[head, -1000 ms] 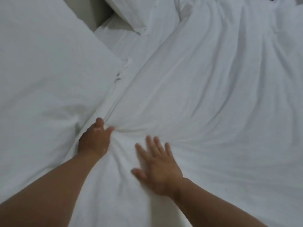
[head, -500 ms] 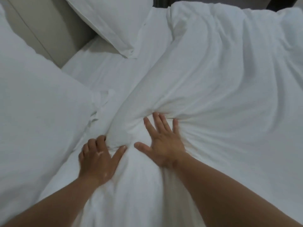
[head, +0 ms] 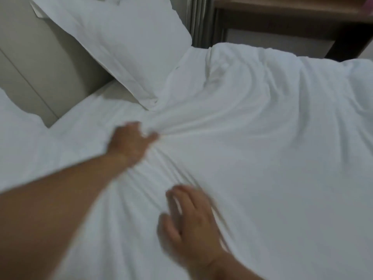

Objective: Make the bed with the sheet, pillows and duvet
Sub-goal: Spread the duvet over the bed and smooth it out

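A white duvet (head: 262, 148) covers most of the bed, creased and bunched toward its upper edge. My left hand (head: 131, 144) grips a fold of that edge near the middle of the bed. Flat on the duvet lower down lies my right hand (head: 189, 221), fingers spread; it is blurred. One white pillow (head: 121, 43) leans against the headboard at the top. Part of a second pillow (head: 18, 142) shows at the left edge. The white sheet (head: 96, 114) is bare between the pillows.
A beige padded headboard (head: 40, 67) runs along the upper left. Beyond the far side of the bed are grey curtains (head: 199, 21) and a dark wooden table (head: 292, 15).
My left hand has gone further up the bed and taken hold of the duvet's edge. The right hand slid back down toward me. The view has swung up and right.
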Demonstrator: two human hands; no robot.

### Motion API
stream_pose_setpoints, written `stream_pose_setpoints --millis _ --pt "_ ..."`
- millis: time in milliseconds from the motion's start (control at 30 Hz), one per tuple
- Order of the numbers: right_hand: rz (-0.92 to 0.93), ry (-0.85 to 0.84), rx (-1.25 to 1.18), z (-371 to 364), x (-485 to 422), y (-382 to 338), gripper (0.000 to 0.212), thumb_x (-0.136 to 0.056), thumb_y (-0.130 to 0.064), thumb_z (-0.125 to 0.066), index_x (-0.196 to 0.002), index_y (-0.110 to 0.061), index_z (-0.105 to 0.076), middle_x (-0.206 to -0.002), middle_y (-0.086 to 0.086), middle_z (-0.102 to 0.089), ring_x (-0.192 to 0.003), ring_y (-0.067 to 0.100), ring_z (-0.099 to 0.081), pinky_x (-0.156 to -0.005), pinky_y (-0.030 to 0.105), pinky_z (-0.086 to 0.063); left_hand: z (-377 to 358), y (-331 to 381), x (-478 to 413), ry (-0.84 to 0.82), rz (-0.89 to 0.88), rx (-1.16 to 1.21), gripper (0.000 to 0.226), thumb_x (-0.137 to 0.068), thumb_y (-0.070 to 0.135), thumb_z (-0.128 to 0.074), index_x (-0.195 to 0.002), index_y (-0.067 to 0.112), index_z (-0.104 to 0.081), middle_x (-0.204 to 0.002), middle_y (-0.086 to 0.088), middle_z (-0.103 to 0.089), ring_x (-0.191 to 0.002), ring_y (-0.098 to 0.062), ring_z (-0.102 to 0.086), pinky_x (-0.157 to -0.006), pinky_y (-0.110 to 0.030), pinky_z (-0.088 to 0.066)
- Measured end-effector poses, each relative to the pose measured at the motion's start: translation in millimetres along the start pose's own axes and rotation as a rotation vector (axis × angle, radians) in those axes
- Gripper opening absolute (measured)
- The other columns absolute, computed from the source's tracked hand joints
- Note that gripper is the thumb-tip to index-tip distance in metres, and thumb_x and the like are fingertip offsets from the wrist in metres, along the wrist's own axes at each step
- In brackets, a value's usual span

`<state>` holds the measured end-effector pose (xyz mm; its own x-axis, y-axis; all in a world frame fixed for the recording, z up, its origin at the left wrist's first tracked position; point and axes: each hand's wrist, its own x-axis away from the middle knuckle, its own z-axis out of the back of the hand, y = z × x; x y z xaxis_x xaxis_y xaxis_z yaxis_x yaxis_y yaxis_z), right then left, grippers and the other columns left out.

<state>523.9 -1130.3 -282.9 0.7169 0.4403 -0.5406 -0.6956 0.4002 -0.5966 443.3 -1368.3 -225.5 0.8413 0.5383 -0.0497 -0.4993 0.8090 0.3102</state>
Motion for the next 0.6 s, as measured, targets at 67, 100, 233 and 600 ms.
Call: stream_pose_setpoints --millis 67,100,233,600 --pt "0.055 0.077 0.129 7 -54 16 0.046 -0.082 -0.043 -0.061 -0.124 -0.023 -0.060 -0.134 -0.002 -0.055 -0.130 0.020 -0.048 -0.109 0.042 -0.038 18 -42 -9 0.115 0.130 -0.099 0.076 -0.077 0.081 -0.052 -0.108 0.012 -0.057 -0.115 -0.025 -0.063 -0.107 -0.044 -0.060 -0.081 -0.044 -0.048" --pt "-0.007 0.058 0.244 9 -81 30 0.053 -0.083 -0.052 -0.056 -0.129 -0.026 -0.056 -0.142 0.000 -0.049 -0.135 0.022 -0.043 -0.112 0.045 -0.033 14 -56 -4 0.057 0.242 -0.162 0.087 -0.076 0.083 -0.052 -0.122 0.010 -0.051 -0.122 -0.025 -0.061 -0.112 -0.044 -0.059 -0.085 -0.046 -0.048" --pt "-0.405 -0.517 0.526 0 -128 104 0.087 -0.082 -0.083 -0.023 -0.156 -0.038 -0.007 -0.167 0.000 0.004 -0.153 0.027 0.008 -0.118 0.062 0.003 -42 -39 3 -0.165 0.289 -0.058 0.085 -0.084 0.071 -0.052 -0.141 0.012 -0.031 -0.137 -0.023 -0.047 -0.125 -0.043 -0.049 -0.102 -0.046 -0.043" --pt "-0.365 -0.570 0.460 -23 -116 148 0.090 -0.081 -0.087 -0.009 -0.156 -0.039 0.004 -0.167 -0.003 0.007 -0.153 0.021 0.012 -0.119 0.058 0.007 -36 43 -135 0.072 0.091 0.072 0.058 -0.099 0.046 -0.051 -0.125 -0.006 -0.057 -0.129 -0.031 -0.057 -0.119 -0.044 -0.054 -0.098 -0.045 -0.044"
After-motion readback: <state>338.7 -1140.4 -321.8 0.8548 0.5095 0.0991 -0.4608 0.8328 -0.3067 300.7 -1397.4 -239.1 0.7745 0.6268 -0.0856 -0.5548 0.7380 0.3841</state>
